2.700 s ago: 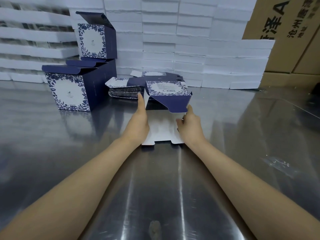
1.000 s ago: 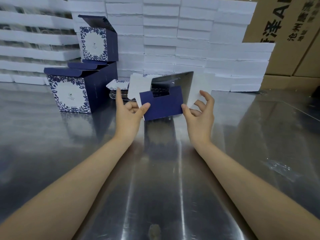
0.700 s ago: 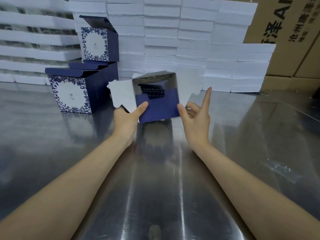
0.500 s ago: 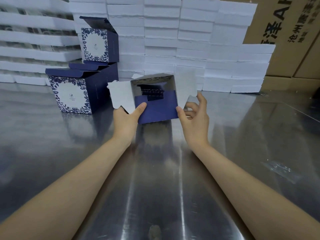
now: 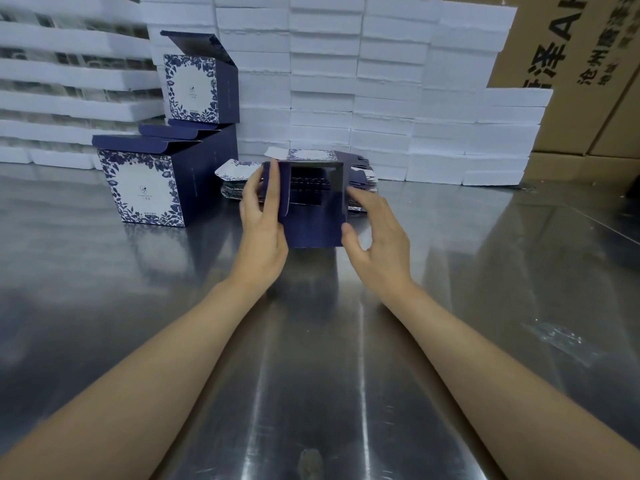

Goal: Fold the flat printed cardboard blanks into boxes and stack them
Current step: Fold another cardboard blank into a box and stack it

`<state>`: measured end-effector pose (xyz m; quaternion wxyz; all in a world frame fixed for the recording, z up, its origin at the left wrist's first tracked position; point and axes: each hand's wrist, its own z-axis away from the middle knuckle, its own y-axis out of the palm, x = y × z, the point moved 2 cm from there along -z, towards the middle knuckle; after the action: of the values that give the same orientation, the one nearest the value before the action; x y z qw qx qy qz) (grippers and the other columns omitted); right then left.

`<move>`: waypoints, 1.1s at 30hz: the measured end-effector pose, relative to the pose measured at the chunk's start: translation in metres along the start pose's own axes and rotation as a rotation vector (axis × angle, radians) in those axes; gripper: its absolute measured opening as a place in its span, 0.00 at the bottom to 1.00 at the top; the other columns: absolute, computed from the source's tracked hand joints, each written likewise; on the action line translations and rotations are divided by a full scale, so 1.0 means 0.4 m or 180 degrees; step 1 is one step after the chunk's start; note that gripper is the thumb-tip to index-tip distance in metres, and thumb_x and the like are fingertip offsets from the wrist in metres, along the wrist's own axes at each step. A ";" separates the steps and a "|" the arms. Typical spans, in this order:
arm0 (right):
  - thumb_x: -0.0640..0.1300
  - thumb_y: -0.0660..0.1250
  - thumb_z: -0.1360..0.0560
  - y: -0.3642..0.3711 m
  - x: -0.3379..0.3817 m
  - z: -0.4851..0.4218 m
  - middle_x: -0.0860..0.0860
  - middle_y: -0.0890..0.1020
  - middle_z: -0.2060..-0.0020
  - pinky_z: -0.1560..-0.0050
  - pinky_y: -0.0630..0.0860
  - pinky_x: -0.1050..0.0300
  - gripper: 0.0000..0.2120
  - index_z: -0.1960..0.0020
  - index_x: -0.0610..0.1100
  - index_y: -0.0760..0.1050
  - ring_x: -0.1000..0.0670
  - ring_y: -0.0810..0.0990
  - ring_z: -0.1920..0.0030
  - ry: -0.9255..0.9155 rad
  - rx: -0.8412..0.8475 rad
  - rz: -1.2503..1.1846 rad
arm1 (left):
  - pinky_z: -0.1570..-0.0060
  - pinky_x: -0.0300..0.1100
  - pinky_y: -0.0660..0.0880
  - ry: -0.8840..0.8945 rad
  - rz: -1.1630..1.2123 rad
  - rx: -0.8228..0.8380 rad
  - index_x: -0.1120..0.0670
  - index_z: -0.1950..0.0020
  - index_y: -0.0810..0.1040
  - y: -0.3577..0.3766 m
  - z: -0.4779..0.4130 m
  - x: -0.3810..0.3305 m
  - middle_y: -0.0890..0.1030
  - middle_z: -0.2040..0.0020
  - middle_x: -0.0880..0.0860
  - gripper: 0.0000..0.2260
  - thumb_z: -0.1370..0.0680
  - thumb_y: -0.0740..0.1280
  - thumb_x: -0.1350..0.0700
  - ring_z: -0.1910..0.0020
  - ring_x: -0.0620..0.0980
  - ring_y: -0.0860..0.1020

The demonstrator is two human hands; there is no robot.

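Observation:
Above the steel table I hold a half-formed navy box (image 5: 313, 223) with its open end facing me. My left hand (image 5: 261, 223) grips its left side, fingers folding a navy side flap inward. My right hand (image 5: 375, 237) grips the right side, thumb on the lower front corner. Behind the box lies a low pile of flat printed blanks (image 5: 360, 174). At the left stand two finished floral boxes: a large one (image 5: 149, 187) on the table and a smaller one (image 5: 195, 84) stacked on it, both with lids open.
The steel table (image 5: 311, 358) stretches toward me. A wall of stacked white foam slabs (image 5: 381, 81) lines its far edge. Brown shipping cartons (image 5: 581, 64) stand at the back right. A scrap of clear plastic film (image 5: 557, 337) lies on the table at the right.
The white side flaps that stood out to either side half a second ago are folded in. Both hands have closed round the box's sides, and the box now reads as a squared tube.

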<state>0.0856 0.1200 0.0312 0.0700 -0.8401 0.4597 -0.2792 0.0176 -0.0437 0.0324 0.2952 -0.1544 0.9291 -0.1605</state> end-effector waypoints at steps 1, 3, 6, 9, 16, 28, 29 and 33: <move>0.45 0.62 0.24 0.003 0.002 0.000 0.49 0.74 0.38 0.39 0.72 0.54 0.19 0.34 0.44 0.72 0.53 0.73 0.38 -0.0077 0.0069 -0.0198 | 0.28 0.30 0.54 0.0049 0.0086 0.0145 0.48 0.22 0.47 0.003 0.001 0.001 0.49 0.21 0.58 0.38 0.26 0.52 0.76 0.25 0.46 0.54; 0.47 0.59 0.22 0.009 0.005 0.002 0.48 0.68 0.37 0.34 0.70 0.48 0.16 0.38 0.41 0.73 0.53 0.68 0.34 -0.0056 0.0138 -0.0602 | 0.36 0.25 0.61 0.0183 0.0133 0.0371 0.43 0.23 0.46 0.007 0.002 0.000 0.43 0.20 0.56 0.40 0.26 0.53 0.77 0.29 0.39 0.57; 0.49 0.56 0.20 0.002 0.003 -0.003 0.50 0.60 0.30 0.31 0.67 0.53 0.13 0.38 0.47 0.71 0.61 0.60 0.28 0.0066 0.0043 -0.0844 | 0.43 0.27 0.66 0.0311 0.0065 0.0577 0.41 0.23 0.43 0.008 0.000 0.002 0.40 0.20 0.52 0.43 0.25 0.55 0.77 0.33 0.37 0.61; 0.46 0.55 0.19 -0.009 -0.005 -0.008 0.52 0.60 0.26 0.30 0.64 0.41 0.17 0.31 0.54 0.60 0.50 0.60 0.25 0.0079 -0.0042 -0.0983 | 0.37 0.27 0.62 0.0612 -0.0110 0.0688 0.42 0.23 0.48 0.004 -0.003 0.013 0.40 0.20 0.53 0.37 0.22 0.58 0.73 0.28 0.38 0.57; 0.46 0.51 0.19 -0.022 -0.009 -0.012 0.49 0.71 0.33 0.36 0.69 0.36 0.17 0.31 0.50 0.64 0.43 0.70 0.34 -0.0030 -0.0128 -0.0891 | 0.28 0.41 0.63 0.0377 0.0161 0.0733 0.50 0.25 0.67 0.015 -0.002 0.053 0.45 0.20 0.47 0.21 0.19 0.64 0.54 0.22 0.39 0.51; 0.47 0.57 0.20 -0.022 -0.017 -0.011 0.56 0.68 0.29 0.46 0.77 0.46 0.10 0.46 0.48 0.75 0.53 0.70 0.30 -0.0401 0.0251 -0.0350 | 0.61 0.50 0.75 0.0313 -0.0656 0.0548 0.57 0.28 0.65 0.006 -0.001 0.004 0.56 0.24 0.54 0.21 0.21 0.62 0.63 0.35 0.58 0.72; 0.46 0.57 0.20 -0.021 -0.015 -0.013 0.56 0.68 0.29 0.49 0.78 0.45 0.11 0.43 0.48 0.76 0.52 0.71 0.31 -0.0450 0.0234 -0.0267 | 0.63 0.49 0.73 0.0283 -0.0699 0.0576 0.57 0.29 0.65 0.007 -0.002 0.004 0.57 0.25 0.55 0.20 0.21 0.62 0.62 0.40 0.60 0.74; 0.38 0.62 0.22 -0.015 -0.015 -0.020 0.48 0.72 0.30 0.57 0.80 0.45 0.14 0.38 0.47 0.74 0.45 0.75 0.35 -0.0769 0.0062 0.0113 | 0.63 0.51 0.74 0.0250 -0.0689 0.0644 0.58 0.29 0.64 0.005 0.001 0.003 0.58 0.26 0.56 0.21 0.21 0.63 0.61 0.47 0.60 0.75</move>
<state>0.0832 0.1293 0.0375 0.1379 -0.8587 0.4600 -0.1790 0.0166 -0.0423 0.0306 0.2536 -0.2168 0.8970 -0.2901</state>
